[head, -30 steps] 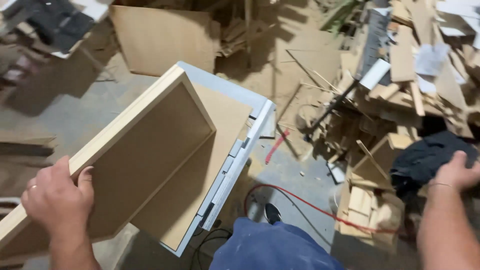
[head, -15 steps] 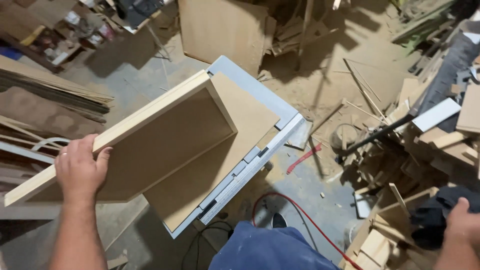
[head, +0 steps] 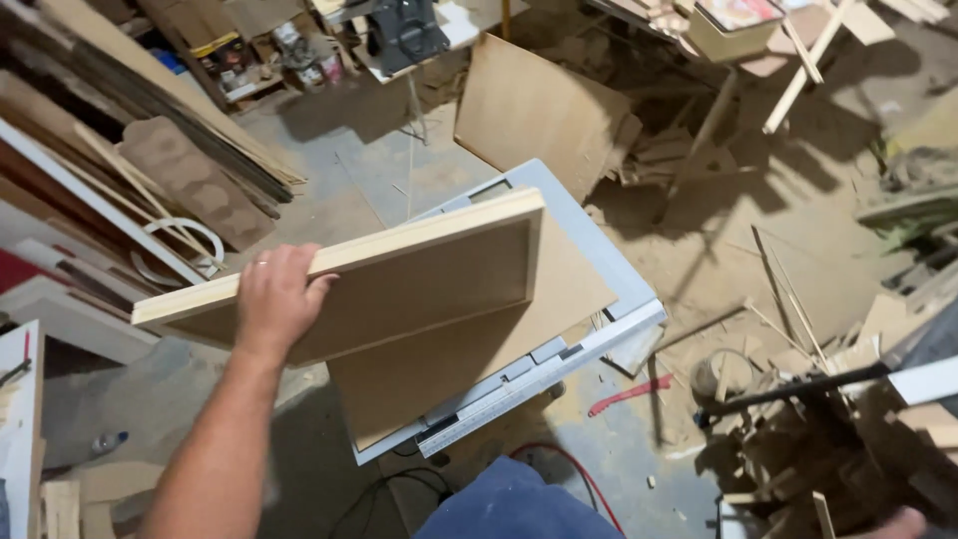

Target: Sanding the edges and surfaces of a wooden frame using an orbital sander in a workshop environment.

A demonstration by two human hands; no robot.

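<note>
A framed wooden panel [head: 399,274] is gripped by the closed left hand [head: 274,299] above the table saw [head: 599,329], while the right hand's [head: 898,523] grip cannot be told at the near right edge.

Wooden panel [head: 399,284]: pale raw edge strip, brown matt fibreboard face, smooth. Saw bench [head: 619,289]: grey painted metal, dull, bare aluminium rail at front. Floor [head: 699,250]: rough concrete under sawdust. Leaning board [head: 534,110]: matt brown fibreboard.

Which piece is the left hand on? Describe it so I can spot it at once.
Find the grey table saw in the middle. Above it the left hand grips a shallow wooden frame panel, tilted on edge. Unlike the flat brown board lying beneath, it has a pale raised rim.
</note>
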